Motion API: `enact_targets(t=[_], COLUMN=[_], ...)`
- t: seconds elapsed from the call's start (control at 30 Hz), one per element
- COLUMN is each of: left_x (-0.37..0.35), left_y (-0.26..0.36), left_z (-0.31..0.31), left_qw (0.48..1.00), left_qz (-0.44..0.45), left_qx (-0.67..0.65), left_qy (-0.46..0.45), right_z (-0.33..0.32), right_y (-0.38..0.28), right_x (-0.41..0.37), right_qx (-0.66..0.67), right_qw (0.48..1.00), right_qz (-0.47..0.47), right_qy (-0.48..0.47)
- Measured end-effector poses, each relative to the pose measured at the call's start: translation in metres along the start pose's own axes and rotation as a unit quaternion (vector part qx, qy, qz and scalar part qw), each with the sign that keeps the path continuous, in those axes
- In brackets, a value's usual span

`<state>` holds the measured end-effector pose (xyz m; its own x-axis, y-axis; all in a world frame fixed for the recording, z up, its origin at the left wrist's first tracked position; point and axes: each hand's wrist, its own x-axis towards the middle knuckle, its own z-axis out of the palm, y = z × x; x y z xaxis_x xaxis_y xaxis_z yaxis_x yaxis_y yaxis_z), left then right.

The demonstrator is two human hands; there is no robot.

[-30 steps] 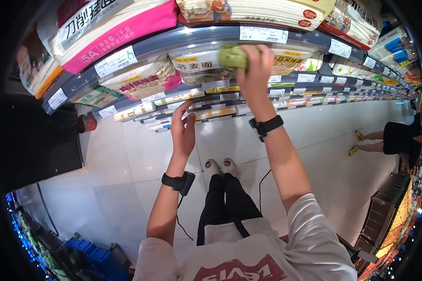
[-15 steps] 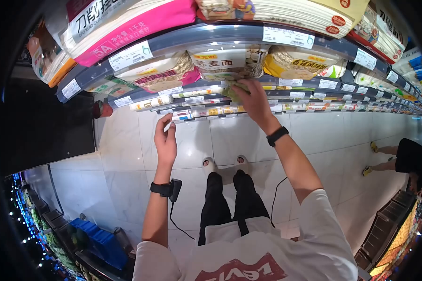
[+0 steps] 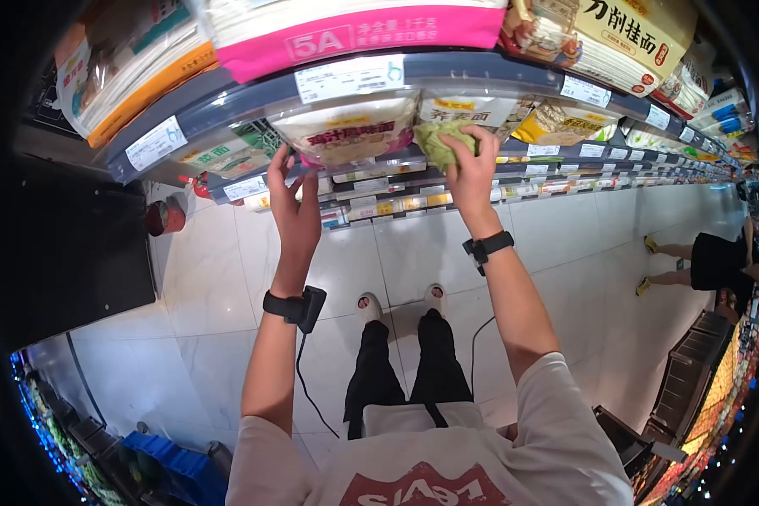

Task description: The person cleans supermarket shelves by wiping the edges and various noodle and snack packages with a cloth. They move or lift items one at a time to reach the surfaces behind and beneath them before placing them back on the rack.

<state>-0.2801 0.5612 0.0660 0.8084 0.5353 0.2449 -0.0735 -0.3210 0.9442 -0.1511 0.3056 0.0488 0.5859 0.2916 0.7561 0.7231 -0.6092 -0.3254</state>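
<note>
My right hand (image 3: 474, 173) is closed around a crumpled light-green cloth (image 3: 437, 145). The cloth overlaps the front of a clear-and-white bag of noodles (image 3: 464, 110) on the second shelf. Further left, my left hand (image 3: 295, 202) is raised with thumb and fingers apart, holding nothing. Its fingertips are right at the lower left corner of a pink-and-white noodle bag (image 3: 346, 135). Beside that, a green-and-white bag (image 3: 236, 150) lies on the same shelf. Both wrists wear black bands.
Large noodle packs, one with a pink band (image 3: 354, 38), fill the upper shelf above a rail with price tags (image 3: 350, 78). A dark panel (image 3: 76, 244) stands left, near a red container (image 3: 165, 217). Blue crates (image 3: 173, 468) are behind. Another person (image 3: 717, 261) is at the right.
My left hand has risen to the edge of the pink-and-white bag. My right hand has moved the cloth up onto the neighbouring bag's front, and the view has shifted left along the shelf.
</note>
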Motion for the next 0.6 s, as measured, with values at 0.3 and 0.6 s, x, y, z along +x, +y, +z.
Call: enact_targets(t=[0.3,0.6], left_x=[0.031,0.028], left_y=[-0.002,-0.011], left_z=[-0.008,-0.019], left_qw=[0.992,0.989], left_qz=[0.034,0.001], left_qx=[-0.106,-0.117], left_qy=[-0.056,-0.087], right_z=[0.017,0.075], right_y=[-0.083,-0.164], right_x=[0.071,0.087], right_qx=[0.047,0.125], right_qw=[0.982,0.987], right_qz=[0.128,-0.101], right_qy=[0.131,0.020])
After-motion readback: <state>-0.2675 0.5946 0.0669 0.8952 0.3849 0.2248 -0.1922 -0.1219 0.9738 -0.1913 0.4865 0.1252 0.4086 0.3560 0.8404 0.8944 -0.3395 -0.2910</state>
